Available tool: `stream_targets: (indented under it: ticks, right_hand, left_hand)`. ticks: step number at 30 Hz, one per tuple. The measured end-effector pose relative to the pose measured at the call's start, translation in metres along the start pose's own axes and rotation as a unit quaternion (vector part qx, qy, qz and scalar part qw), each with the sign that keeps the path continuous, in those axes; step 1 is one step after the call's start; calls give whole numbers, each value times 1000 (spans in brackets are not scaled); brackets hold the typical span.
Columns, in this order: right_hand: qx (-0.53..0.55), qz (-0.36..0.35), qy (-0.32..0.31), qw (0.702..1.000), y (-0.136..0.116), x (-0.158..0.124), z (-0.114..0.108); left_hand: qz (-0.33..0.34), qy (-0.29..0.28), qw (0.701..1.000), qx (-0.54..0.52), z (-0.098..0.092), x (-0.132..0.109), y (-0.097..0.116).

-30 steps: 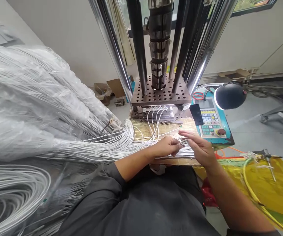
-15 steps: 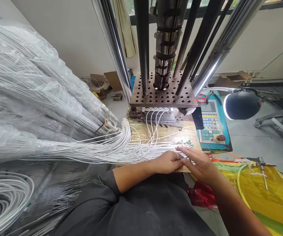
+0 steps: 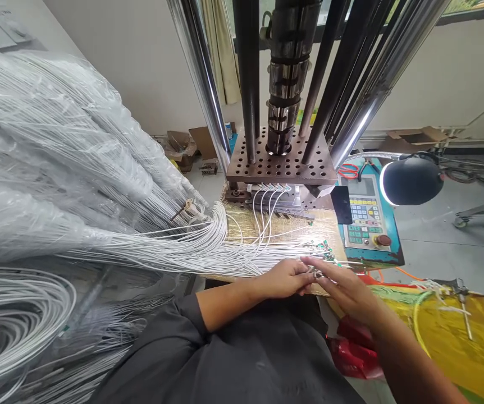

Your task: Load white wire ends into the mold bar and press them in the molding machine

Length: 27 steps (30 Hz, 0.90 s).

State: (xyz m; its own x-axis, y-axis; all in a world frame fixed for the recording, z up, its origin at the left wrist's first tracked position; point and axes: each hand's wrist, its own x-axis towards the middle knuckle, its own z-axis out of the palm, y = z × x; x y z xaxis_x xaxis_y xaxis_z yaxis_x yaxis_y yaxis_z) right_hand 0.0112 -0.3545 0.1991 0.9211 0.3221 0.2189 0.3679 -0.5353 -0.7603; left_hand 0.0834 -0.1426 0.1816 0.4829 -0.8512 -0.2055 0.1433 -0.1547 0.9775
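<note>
No legible text or numbers.

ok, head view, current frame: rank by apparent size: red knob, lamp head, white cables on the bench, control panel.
Largest to smallest, as they look:
1. White cables, spread widest
2. Control panel
3. Lamp head
4. Red knob, easily the smallest

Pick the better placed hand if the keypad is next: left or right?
Right, probably. The right hand is nearer the keypad, which lies on that side. The left hand is farther off. Both hands meet at a small shiny piece, so neither looks free.
</note>
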Motion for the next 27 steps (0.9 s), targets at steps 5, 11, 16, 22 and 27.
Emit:
stream_targets:
  ticks: [5, 11, 16, 22, 27]
  right_hand:
    - [-69, 38, 43, 996, 41, 56, -27]
    - [-304, 12, -132, 943, 50, 110, -5]
    - [-289, -41, -171, 941, 58, 81, -15]
    - [-337, 43, -10, 940, 100, 121, -26]
    - [-359, 67, -84, 927, 103, 158, -30]
  left_hand:
    - [26, 25, 997, 70, 7, -15, 11]
    - [60, 69, 988, 126, 15, -32, 22]
    - [36, 145, 988, 24, 15, -39, 15]
    - [14, 241, 956, -166, 4, -6, 3]
    - [5, 294, 911, -289, -10, 18, 6]
